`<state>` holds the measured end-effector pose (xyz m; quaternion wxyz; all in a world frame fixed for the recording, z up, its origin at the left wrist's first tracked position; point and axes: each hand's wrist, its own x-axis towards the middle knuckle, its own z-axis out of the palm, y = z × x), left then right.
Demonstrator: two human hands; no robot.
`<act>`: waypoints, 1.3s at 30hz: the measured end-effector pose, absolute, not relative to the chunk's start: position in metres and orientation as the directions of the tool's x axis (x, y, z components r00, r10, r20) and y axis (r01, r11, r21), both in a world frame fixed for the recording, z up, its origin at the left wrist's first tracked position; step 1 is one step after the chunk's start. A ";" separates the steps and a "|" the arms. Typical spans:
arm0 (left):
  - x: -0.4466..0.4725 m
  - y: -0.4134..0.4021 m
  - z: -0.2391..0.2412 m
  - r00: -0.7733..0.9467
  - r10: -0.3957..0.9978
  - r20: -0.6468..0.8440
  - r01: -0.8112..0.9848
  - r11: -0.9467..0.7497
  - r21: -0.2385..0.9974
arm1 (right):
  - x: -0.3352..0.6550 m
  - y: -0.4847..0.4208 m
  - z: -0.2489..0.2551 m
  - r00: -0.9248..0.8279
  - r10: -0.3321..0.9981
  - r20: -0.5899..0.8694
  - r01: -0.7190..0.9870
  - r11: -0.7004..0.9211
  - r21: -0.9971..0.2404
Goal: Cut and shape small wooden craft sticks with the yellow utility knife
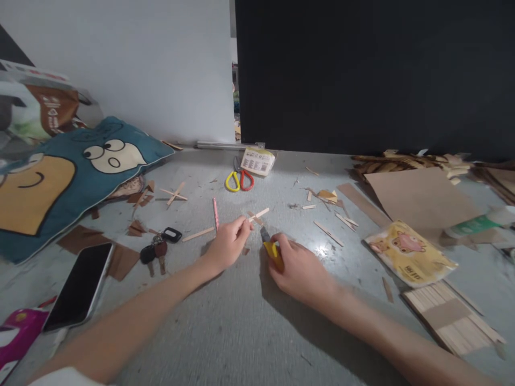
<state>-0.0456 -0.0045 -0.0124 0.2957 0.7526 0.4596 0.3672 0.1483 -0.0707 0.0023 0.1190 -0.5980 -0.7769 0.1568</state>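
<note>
left hand [230,244] is pinching a stick [262,213]; right hand [300,268], gripping a yellow cutter [273,252], should be pushing toward the desk's [225,332] far edge.

Left hand [227,244] and right hand [301,269] both curl their fingers [242,227].

Over the middle of the grey surface [193,338], the left hand [227,246] holds a thin wooden stick [261,213] by its end, and the right hand [301,271] grips a yellow-handled tool [274,255], which seems to be a cutter, though its tip is not very clear. Toward the far edge lie the scissors [240,180], with one yellow and one red handle. A phone [80,284] lies toward the left edge, and a banded bundle of sticks [448,316] toward the near right corner.
</note>
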 end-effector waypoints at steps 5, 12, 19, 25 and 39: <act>-0.048 -0.006 -0.017 0.306 0.846 0.436 0.445 -0.532 0.720 | 0.161 -0.062 -0.003 -0.208 0.978 0.032 0.924 0.207 -0.323; -0.050 -0.009 -0.024 0.311 0.783 0.539 0.435 -0.621 0.652 | 0.180 -0.042 -0.022 0.003 0.967 0.256 0.683 0.185 -0.706; -0.046 -0.016 -0.021 0.499 0.745 0.443 0.476 -0.663 0.578 | 0.172 -0.048 -0.011 0.084 0.980 0.180 0.245 0.154 -0.957; -0.040 -0.023 -0.023 0.573 0.667 0.475 0.490 -0.744 0.454 | 0.152 -0.061 0.000 0.009 0.998 0.055 0.108 0.053 -0.993; -0.036 -0.030 -0.023 0.603 0.713 0.357 0.460 -0.677 0.575 | 0.143 -0.072 0.011 0.036 0.994 -0.102 -0.166 -0.095 -0.982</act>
